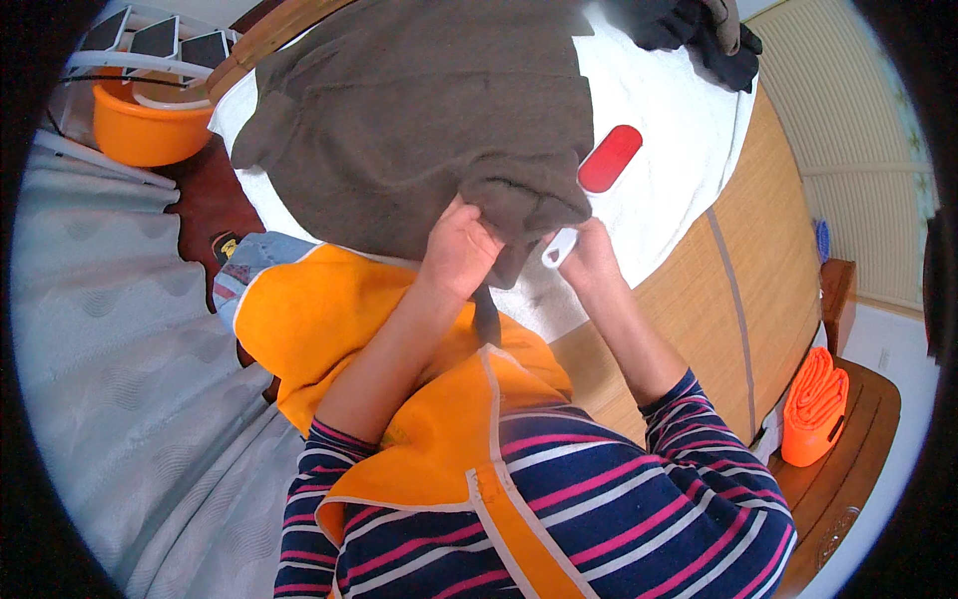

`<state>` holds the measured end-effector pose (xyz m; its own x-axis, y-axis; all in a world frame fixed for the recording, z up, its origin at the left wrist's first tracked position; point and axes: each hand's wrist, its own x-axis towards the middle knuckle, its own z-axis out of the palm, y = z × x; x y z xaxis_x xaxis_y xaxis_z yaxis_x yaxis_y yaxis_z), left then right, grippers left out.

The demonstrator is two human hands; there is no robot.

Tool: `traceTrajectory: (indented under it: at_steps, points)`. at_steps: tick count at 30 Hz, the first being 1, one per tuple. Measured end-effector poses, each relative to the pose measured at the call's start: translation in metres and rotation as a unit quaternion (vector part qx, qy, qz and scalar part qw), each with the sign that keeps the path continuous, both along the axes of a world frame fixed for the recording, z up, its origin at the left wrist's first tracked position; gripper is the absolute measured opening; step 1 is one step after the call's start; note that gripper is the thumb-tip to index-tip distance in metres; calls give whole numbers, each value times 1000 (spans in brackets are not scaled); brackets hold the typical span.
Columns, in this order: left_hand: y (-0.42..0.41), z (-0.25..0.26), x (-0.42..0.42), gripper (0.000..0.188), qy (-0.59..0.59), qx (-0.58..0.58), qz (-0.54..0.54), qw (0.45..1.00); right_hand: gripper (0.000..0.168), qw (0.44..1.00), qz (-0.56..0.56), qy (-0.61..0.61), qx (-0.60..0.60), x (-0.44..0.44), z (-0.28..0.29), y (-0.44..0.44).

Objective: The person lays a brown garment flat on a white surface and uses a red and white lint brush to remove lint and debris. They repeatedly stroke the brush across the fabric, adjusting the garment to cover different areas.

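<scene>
A dark brown garment is spread over a white cloth, its near edge bunched up into a fold. My left hand pinches the left side of that bunched fabric. My right hand is closed around the white handle of a lint brush, right beside the fold. The brush's red pad faces up over the white cloth, and the handle's end with its hanging hole sticks out on the left of my palm. Whether my right fingers also grip the fabric is hidden.
Black clothing lies at the cloth's far right. A woven mat covers the surface beneath. At upper left, an orange basin stands by a white step ladder. A grey curtain hangs left; folded orange fabric sits on a wooden cabinet.
</scene>
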<state>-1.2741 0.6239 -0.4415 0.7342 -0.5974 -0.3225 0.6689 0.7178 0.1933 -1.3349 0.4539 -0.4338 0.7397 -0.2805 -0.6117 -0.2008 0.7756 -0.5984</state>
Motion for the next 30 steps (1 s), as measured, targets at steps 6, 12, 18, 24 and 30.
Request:
traceTrajectory:
  at_steps: [6, 12, 18, 24, 30]
  points:
    - [16, 0, 10, 43, -1, -151, -59, 987, 23, 992, 83, -93, -24, 12, 17, -27]
    - [10, 12, 3, 46, -34, 8, -52, 998, 13, 975, 50, -139, -164, 25, 40, -24]
    - [14, 12, -3, 45, -93, 8, -54, 994, 8, 982, 80, -159, -60, 31, 47, -24]
    - [15, 10, -2, 43, -60, -5, -89, 994, 5, 983, 113, -118, -86, 45, 11, -17]
    - [27, 17, -2, 42, -6, -112, -114, 987, 18, 975, 199, -35, -96, 45, -4, -2]
